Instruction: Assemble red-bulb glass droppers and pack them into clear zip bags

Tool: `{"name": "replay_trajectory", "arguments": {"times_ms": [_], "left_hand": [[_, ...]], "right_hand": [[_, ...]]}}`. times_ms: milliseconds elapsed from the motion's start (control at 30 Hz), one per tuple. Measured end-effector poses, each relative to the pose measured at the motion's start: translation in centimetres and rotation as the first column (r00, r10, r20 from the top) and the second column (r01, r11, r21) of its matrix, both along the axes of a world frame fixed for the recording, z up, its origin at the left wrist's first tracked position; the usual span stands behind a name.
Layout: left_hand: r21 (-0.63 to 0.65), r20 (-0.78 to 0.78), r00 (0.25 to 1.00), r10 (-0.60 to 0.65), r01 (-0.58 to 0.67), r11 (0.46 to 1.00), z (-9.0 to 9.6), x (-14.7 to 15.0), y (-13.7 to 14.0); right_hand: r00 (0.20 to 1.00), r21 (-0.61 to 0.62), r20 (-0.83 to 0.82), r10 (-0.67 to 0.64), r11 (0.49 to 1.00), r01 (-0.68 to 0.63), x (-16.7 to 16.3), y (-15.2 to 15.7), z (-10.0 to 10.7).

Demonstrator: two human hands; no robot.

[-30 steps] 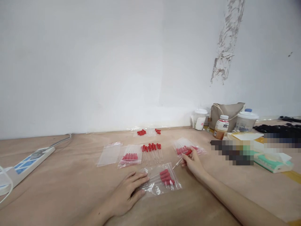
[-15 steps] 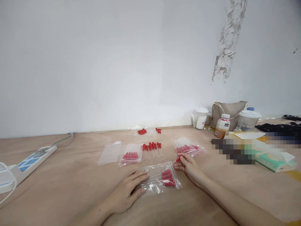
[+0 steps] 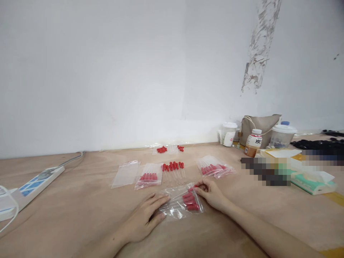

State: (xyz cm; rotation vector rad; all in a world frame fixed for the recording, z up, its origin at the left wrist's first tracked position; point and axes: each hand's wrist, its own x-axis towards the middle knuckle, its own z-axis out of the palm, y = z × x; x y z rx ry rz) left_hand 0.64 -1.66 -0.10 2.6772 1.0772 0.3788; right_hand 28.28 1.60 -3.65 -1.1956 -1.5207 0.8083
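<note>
A clear zip-lock bag [image 3: 172, 212] lies flat in front of me, its mouth toward the right. Inside it are several droppers [image 3: 189, 198] with red rubber bulbs and thin clear stems. My left hand [image 3: 146, 216] rests on the bag's left edge, fingers stretched out and thumb apart. At the mouth, my right hand [image 3: 213, 196] pinches a red-bulbed dropper [image 3: 192, 189] whose stem is within the bag; the fingertips partly cover the bulb. Beyond the bag, several loose droppers [image 3: 173, 168] lie side by side.
A filled dropper bag [image 3: 148, 175] lies left of the loose droppers, beside flat bags [image 3: 125, 173]. More filled bags [image 3: 215, 167] lie right. Loose red bulbs [image 3: 162, 149] are near the wall. A power strip [image 3: 40, 184] is far left; a bottle [image 3: 253, 143] and cup [image 3: 229, 134] stand right.
My right hand has moved left and slightly down, sliding the dropper deeper into the bag. My left hand has stayed on the bag's left edge.
</note>
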Motion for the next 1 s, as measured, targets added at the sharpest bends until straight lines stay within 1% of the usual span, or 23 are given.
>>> {"name": "replay_trajectory", "arguments": {"times_ms": [67, 133, 233, 300, 333, 367, 433, 467, 500, 533, 600, 700, 767, 800, 833, 900, 967, 1000], "left_hand": [[0.001, -0.004, 1.0, -0.004, 0.004, 1.0, 0.0, 0.0, 0.1], [0.006, -0.005, 1.0, -0.006, 0.006, 1.0, -0.1, 0.0, 0.1], [0.013, 0.004, 1.0, -0.008, 0.007, 1.0, -0.1, 0.0, 0.2], [0.016, 0.017, 1.0, -0.013, 0.013, 1.0, -0.2, 0.0, 0.2], [0.016, 0.024, 1.0, -0.014, 0.014, 1.0, -0.2, 0.0, 0.2], [0.013, 0.03, 0.999, -0.013, 0.012, 1.0, -0.2, 0.0, 0.1], [0.003, 0.036, 0.999, -0.005, 0.005, 1.0, -0.2, 0.0, 0.1], [-0.002, 0.037, 0.999, -0.001, 0.001, 1.0, -0.1, 0.0, 0.1], [-0.006, 0.034, 0.999, 0.002, -0.002, 1.0, -0.1, 0.0, 0.1], [-0.007, 0.03, 1.0, 0.003, -0.003, 1.0, -0.1, 0.0, 0.1], [-0.003, 0.024, 1.0, 0.003, -0.003, 1.0, -0.1, 0.0, 0.1], [0.006, 0.026, 1.0, -0.005, 0.005, 1.0, -0.1, 0.0, 0.1], [0.009, 0.028, 1.0, -0.009, 0.009, 1.0, -0.2, 0.0, 0.1], [0.01, 0.028, 1.0, -0.009, 0.009, 1.0, -0.2, 0.0, 0.1], [0.01, 0.029, 1.0, -0.009, 0.009, 1.0, -0.2, 0.0, 0.1], [0.011, 0.034, 0.999, -0.013, 0.012, 1.0, -0.1, 0.0, 0.1], [0.015, 0.047, 0.999, -0.026, 0.025, 1.0, -0.1, 0.1, 0.1], [0.018, 0.053, 0.998, -0.032, 0.031, 0.999, 0.0, 0.1, 0.1]], "right_hand": [[0.999, 0.003, 0.012, 0.043, 0.999, -0.043, -0.2, 0.0, 0.2], [0.989, -0.01, -0.003, 0.146, 0.989, -0.146, -0.4, 0.0, 0.4], [0.957, -0.052, -0.046, 0.288, 0.956, -0.29, -0.5, -0.1, 0.5], [0.947, -0.08, -0.079, 0.311, 0.945, -0.317, -0.7, 0.0, 0.5], [0.955, -0.091, -0.087, 0.282, 0.953, -0.29, -0.7, 0.0, 0.4], [0.971, -0.098, -0.084, 0.224, 0.968, -0.232, -0.8, 0.2, 0.3], [0.996, -0.098, -0.051, 0.07, 0.992, -0.075, -0.9, 0.4, 0.1], [0.999, -0.092, -0.03, 0.019, 0.996, -0.022, -0.9, 0.5, 0.1], [1.0, -0.087, -0.014, 0.007, 0.996, -0.008, -1.0, 0.6, 0.0], [1.0, -0.086, -0.01, 0.026, 0.996, -0.027, -1.0, 0.5, 0.1], [0.993, -0.086, -0.032, 0.113, 0.99, -0.116, -1.1, 0.3, 0.3], [0.949, -0.103, -0.091, 0.302, 0.945, -0.311, -1.1, -0.4, 0.9], [0.917, -0.073, -0.065, 0.393, 0.915, -0.397, -1.0, -0.7, 1.2], [0.909, -0.053, -0.032, 0.414, 0.908, -0.416, -0.9, -0.7, 1.3], [0.91, -0.037, -0.002, 0.414, 0.91, -0.414, -0.7, -0.7, 1.2], [0.941, -0.047, 0.012, 0.339, 0.94, -0.338, -0.3, -0.4, 1.1], [0.98, -0.105, -0.029, 0.196, 0.975, -0.198, 0.0, -0.1, 1.0], [0.992, -0.144, -0.048, 0.118, 0.982, -0.124, 0.0, -0.1, 1.0]]}}
